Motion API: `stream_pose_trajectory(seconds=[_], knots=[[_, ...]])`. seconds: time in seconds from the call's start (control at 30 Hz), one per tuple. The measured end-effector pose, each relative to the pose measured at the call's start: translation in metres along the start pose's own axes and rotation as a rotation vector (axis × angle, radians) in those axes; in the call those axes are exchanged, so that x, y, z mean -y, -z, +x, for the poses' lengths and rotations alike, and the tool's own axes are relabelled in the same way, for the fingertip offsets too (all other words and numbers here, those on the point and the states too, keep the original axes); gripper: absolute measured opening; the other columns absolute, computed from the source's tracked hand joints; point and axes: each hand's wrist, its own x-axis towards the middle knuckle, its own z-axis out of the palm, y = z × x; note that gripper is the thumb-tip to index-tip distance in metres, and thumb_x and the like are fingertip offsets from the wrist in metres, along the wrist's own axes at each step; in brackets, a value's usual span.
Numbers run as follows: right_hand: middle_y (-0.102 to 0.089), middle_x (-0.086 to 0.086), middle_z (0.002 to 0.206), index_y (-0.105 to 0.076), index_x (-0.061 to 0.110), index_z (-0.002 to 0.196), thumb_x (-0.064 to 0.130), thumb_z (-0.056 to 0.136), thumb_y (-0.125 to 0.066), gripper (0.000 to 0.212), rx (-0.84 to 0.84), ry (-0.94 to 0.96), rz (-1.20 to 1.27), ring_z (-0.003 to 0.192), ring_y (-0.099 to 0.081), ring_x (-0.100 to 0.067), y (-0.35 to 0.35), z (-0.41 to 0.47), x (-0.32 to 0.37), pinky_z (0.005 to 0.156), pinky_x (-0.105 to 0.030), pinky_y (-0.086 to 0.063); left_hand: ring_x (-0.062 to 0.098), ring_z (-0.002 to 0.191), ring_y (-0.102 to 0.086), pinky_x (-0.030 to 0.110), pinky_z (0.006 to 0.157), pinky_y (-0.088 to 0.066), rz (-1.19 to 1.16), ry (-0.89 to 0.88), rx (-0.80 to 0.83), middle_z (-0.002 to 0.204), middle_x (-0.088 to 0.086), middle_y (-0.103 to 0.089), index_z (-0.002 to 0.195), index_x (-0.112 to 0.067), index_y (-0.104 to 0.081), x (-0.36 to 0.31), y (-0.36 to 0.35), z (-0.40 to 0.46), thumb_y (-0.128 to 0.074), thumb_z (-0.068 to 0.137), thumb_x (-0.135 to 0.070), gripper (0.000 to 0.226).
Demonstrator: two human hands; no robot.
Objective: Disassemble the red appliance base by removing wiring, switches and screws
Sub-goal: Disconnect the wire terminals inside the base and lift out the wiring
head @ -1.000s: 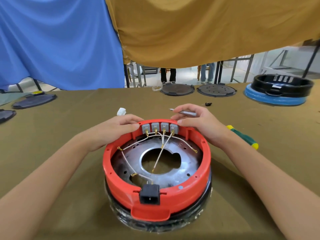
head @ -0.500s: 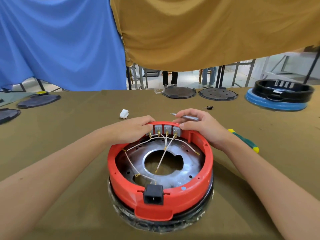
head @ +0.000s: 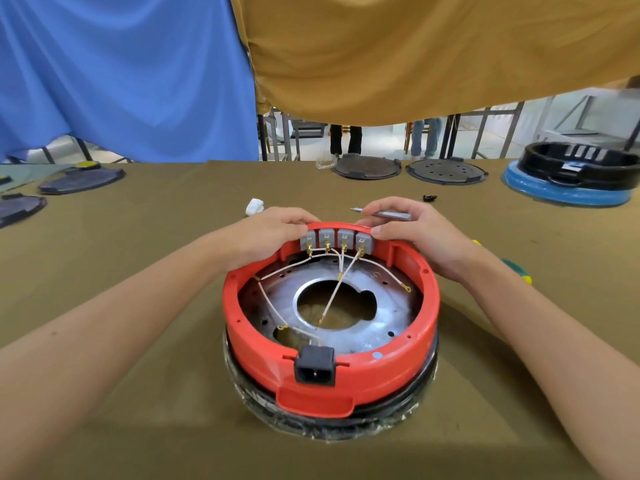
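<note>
Resting on the olive-covered table [head: 145,341], the red appliance base [head: 398,365] sits at centre with its open side up and the black power socket [head: 314,365] facing the viewer. Inside lies a metal plate [head: 388,317] crossed by white wires [head: 277,308]. The left hand [head: 266,233] curls over the far rim, fingertips touching the leftmost of four grey switches [head: 336,240]. The right hand [head: 412,233] grips the rim beside the rightmost switch, holding a screwdriver [head: 381,213] under its fingers. A white scrap [head: 254,206] lies just beyond.
</note>
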Motion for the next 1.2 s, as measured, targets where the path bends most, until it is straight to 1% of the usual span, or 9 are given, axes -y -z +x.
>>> stream_pose_trajectory(seconds=[0.1, 0.23, 0.4, 0.47, 0.57, 0.67, 0.87, 1.1, 1.2], knots=[[-0.074, -0.011, 0.112, -0.068, 0.015, 0.108, -0.004, 0.088, -0.064, 0.028, -0.003, -0.002, -0.003, 0.100, -0.072, -0.032, -0.001, 0.000, 0.000, 0.087, -0.036, -0.059, 0.023, 0.105, -0.061, 0.034, 0.094, -0.046, 0.127, -0.039, -0.057, 0.110, -0.009, -0.063, 0.125, -0.031, -0.055, 0.003, -0.001, 0.001, -0.044, 0.103, -0.024, 0.026], [-0.074, -0.009, 0.112, -0.067, 0.012, 0.112, -0.002, 0.090, -0.065, 0.026, -0.043, 0.010, -0.057, 0.101, -0.072, -0.030, -0.006, -0.002, 0.002, 0.091, -0.041, -0.057, 0.011, 0.103, -0.058, 0.019, 0.084, -0.045, 0.226, -0.167, -0.166, 0.109, -0.005, -0.058, 0.111, -0.029, -0.049, 0.001, -0.005, -0.001, -0.048, 0.101, -0.024, 0.012], [-0.073, -0.004, 0.116, -0.066, 0.013, 0.115, 0.007, 0.093, -0.066, 0.022, -0.084, 0.015, -0.140, 0.099, -0.073, -0.026, -0.011, -0.010, 0.006, 0.092, -0.043, -0.057, 0.018, 0.107, -0.054, 0.032, 0.092, -0.041, 0.366, -0.260, -0.247, 0.108, -0.001, -0.053, 0.099, -0.020, -0.056, -0.015, -0.009, -0.007, -0.058, 0.095, -0.022, 0.005], [-0.072, -0.003, 0.118, -0.067, 0.013, 0.114, 0.009, 0.094, -0.066, 0.021, -0.111, 0.029, -0.145, 0.098, -0.073, -0.025, -0.012, -0.015, 0.006, 0.091, -0.042, -0.057, 0.015, 0.114, -0.051, 0.030, 0.099, -0.038, 0.320, -0.243, -0.229, 0.115, -0.003, -0.050, 0.093, -0.023, -0.062, -0.026, -0.019, -0.008, -0.065, 0.090, -0.027, 0.006], [-0.072, -0.015, 0.113, -0.067, 0.011, 0.114, 0.008, 0.092, -0.067, 0.022, -0.167, 0.045, -0.123, 0.100, -0.069, -0.038, -0.015, -0.020, 0.004, 0.094, -0.050, -0.055, 0.013, 0.135, -0.034, 0.046, 0.114, -0.027, 0.304, -0.161, -0.183, 0.129, -0.005, -0.036, 0.086, -0.027, -0.067, -0.039, -0.038, -0.008, -0.074, 0.082, -0.036, 0.012], [-0.071, -0.019, 0.111, -0.067, 0.012, 0.114, 0.009, 0.091, -0.068, 0.023, -0.191, 0.054, -0.136, 0.100, -0.068, -0.040, -0.017, -0.023, 0.005, 0.096, -0.055, -0.052, 0.017, 0.139, -0.028, 0.053, 0.113, -0.025, 0.317, -0.102, -0.227, 0.141, -0.001, -0.030, 0.076, -0.029, -0.066, -0.046, -0.047, -0.008, -0.076, 0.077, -0.035, 0.012], [-0.072, -0.017, 0.110, -0.068, 0.011, 0.112, 0.008, 0.090, -0.070, 0.023, -0.203, 0.073, -0.143, 0.097, -0.070, -0.037, -0.018, -0.024, 0.007, 0.093, -0.050, -0.053, 0.018, 0.138, -0.031, 0.059, 0.112, -0.025, 0.340, -0.090, -0.277, 0.145, 0.000, -0.035, 0.062, -0.032, -0.064, -0.052, -0.056, -0.006, -0.076, 0.073, -0.030, 0.016], [-0.071, -0.019, 0.112, -0.066, 0.006, 0.115, 0.003, 0.091, -0.067, 0.024, -0.187, 0.092, -0.146, 0.104, -0.068, -0.038, -0.018, -0.024, 0.008, 0.097, -0.048, -0.052, 0.020, 0.133, -0.036, 0.055, 0.110, -0.029, 0.410, -0.056, -0.281, 0.146, -0.001, -0.039, 0.064, -0.026, -0.070, -0.050, -0.058, -0.002, -0.074, 0.073, -0.027, 0.010], [-0.074, -0.013, 0.106, -0.068, 0.006, 0.116, 0.007, 0.098, -0.059, 0.020, -0.213, 0.156, -0.214, 0.098, -0.071, -0.025, -0.019, -0.025, 0.012, 0.091, -0.037, -0.056, 0.019, 0.129, -0.038, 0.056, 0.109, -0.029, 0.423, -0.070, -0.288, 0.141, -0.004, -0.043, 0.065, -0.024, -0.070, -0.049, -0.061, -0.001, -0.072, 0.074, -0.025, 0.010]])
